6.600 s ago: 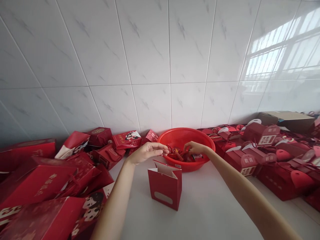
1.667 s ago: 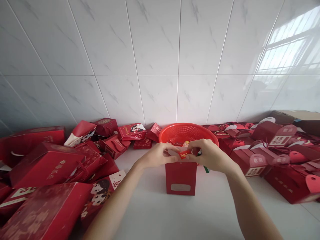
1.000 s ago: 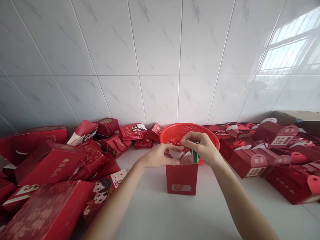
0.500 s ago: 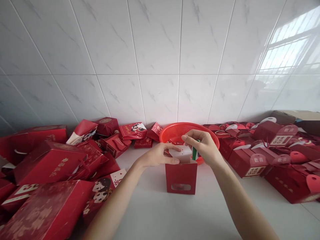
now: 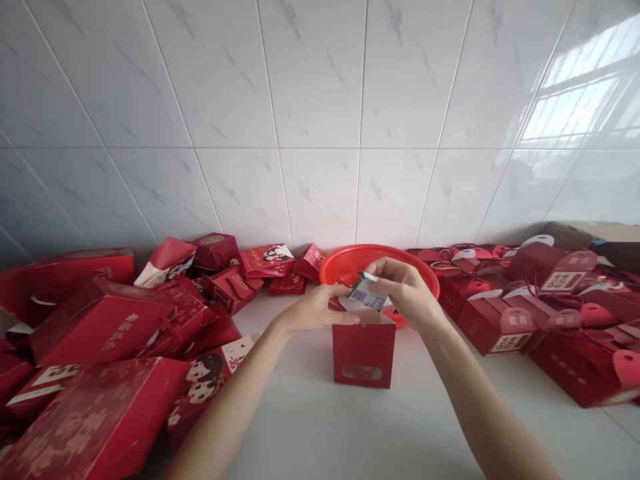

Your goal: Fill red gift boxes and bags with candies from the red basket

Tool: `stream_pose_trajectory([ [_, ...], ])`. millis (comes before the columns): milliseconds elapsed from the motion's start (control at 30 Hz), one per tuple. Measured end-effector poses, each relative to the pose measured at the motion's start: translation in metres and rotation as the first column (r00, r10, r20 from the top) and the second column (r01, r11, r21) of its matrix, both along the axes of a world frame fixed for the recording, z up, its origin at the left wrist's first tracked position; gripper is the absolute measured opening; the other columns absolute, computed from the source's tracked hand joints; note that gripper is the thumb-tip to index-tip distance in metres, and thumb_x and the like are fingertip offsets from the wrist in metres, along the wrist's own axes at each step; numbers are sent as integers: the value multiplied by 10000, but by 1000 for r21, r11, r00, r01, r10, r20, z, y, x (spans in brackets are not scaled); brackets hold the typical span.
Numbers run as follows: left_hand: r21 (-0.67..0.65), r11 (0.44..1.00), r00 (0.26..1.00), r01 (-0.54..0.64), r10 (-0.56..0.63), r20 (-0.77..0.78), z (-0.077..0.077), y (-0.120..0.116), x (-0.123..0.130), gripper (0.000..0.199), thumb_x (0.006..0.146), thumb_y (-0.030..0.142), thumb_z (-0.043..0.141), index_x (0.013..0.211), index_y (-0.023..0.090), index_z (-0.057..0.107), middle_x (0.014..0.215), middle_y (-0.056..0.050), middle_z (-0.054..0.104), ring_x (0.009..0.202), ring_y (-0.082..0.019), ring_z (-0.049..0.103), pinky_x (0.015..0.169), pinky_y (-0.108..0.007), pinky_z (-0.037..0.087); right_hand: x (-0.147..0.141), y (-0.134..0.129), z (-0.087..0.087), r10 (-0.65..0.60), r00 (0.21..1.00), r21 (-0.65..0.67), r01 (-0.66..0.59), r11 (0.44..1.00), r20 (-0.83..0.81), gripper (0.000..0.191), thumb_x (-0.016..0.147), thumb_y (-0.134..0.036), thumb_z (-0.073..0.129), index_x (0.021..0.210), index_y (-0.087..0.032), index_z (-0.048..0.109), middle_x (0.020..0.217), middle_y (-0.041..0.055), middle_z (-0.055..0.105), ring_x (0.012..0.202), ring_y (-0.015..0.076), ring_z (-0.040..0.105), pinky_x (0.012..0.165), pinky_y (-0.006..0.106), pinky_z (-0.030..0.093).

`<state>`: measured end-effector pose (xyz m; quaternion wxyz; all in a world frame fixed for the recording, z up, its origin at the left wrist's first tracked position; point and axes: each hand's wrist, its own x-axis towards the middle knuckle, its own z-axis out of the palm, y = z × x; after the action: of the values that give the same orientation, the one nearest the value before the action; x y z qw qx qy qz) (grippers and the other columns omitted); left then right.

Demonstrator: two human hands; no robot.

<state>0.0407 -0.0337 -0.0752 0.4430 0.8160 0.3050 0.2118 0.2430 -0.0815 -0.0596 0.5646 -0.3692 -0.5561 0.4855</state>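
In front of me a red gift box point(image 5: 364, 353) with a small clear window stands upright on the pale table, its top open. My left hand point(image 5: 315, 308) has its fingers around the box's upper left rim. Pinched in my right hand point(image 5: 405, 290) is a small green and white snack packet point(image 5: 367, 291), tilted over the box's opening. Its printed side faces me. The inside of the box is mostly hidden by the packet and my fingers. Right behind the box sits a red plastic basket point(image 5: 345, 256) with small items in it.
Several red gift boxes point(image 5: 100, 413) lie heaped on the left. Upright red boxes with rounded handles point(image 5: 500, 323) crowd the right side. A brown carton point(image 5: 620, 231) stands at the far right, by the tiled wall point(image 5: 320, 193).
My right hand has turned the packet so its printed face shows, and the packet now lies further left over the opening. My left hand stays at the box.
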Motion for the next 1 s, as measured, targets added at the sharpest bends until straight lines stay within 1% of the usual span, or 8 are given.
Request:
stream_pose_trajectory([
  [133, -23, 1000, 1000, 12, -12, 17, 2, -1, 0, 381, 791, 385, 781, 1114, 188, 732, 1060, -62, 753, 1006, -249, 670, 884, -338, 495, 2, -2, 0, -19, 978, 91, 0, 996, 209, 203, 734, -319, 762, 874, -180, 712, 894, 56, 694, 794, 205, 658, 678, 320, 524],
  [267, -20, 1000, 1000, -22, 23, 11, 0, 1, -1, 519, 746, 438, 818, 1189, 186, 720, 1070, -87, 746, 1048, -275, 653, 888, -349, 491, 13, -3, 5, -125, 909, 207, 43, 977, 398, 272, 770, -328, 740, 1002, -187, 754, 1009, 95, 714, 890, 251, 671, 727, 369, 542],
  [333, -25, 999, 999, -38, 38, 2, -1, 2, -1, 563, 746, 443, 816, 1238, 194, 705, 1159, -100, 723, 1063, -274, 644, 882, -344, 490, 19, -5, 8, -176, 888, 274, 59, 960, 425, 254, 786, -342, 730, 986, -188, 756, 1026, 102, 710, 910, 259, 665, 742, 381, 542],
  [400, -31, 999, 999, -39, 39, -12, -2, 2, -1, 566, 761, 450, 799, 1257, 197, 697, 1181, -97, 714, 1027, -258, 648, 863, -337, 491, 23, -8, 11, -177, 894, 311, 46, 949, 411, 239, 807, -368, 724, 961, -186, 739, 1005, 98, 712, 909, 256, 661, 754, 381, 544],
  [533, -32, 999, 1000, 4, -4, 5, -2, 3, 0, 506, 767, 444, 793, 1207, 205, 718, 1094, -66, 738, 994, -238, 652, 864, -330, 491, 21, -11, 13, -69, 899, 283, -62, 957, 433, 202, 846, -381, 697, 893, -184, 692, 896, 67, 711, 816, 214, 660, 725, 347, 551],
  [733, -48, 999, 1000, 7, -6, 20, -3, 3, -1, 595, 730, 399, 826, 1285, 238, 682, 1020, -34, 754, 1015, -226, 657, 880, -326, 496, 17, -10, 9, 20, 775, 197, -185, 963, 631, 114, 836, -305, 680, 865, -203, 720, 822, 35, 730, 736, 192, 664, 680, 325, 549],
  [900, -74, 996, 998, 47, -44, 44, -3, 4, -1, 589, 760, 402, 813, 1312, 261, 666, 1215, -55, 725, 1090, -233, 648, 924, -337, 491, 27, -16, 13, -87, 762, 279, -126, 952, 642, 145, 872, -321, 673, 917, -229, 775, 938, 42, 757, 838, 210, 682, 738, 331, 543],
  [1000, -60, 997, 998, 56, -54, 42, -3, 4, -1, 558, 755, 403, 820, 1281, 273, 687, 1365, -58, 655, 1154, -252, 633, 953, -345, 484, 26, -18, 11, 2, 686, 251, -268, 930, 728, 142, 875, -258, 658, 909, -256, 796, 925, 33, 765, 858, 221, 684, 738, 336, 537],
])
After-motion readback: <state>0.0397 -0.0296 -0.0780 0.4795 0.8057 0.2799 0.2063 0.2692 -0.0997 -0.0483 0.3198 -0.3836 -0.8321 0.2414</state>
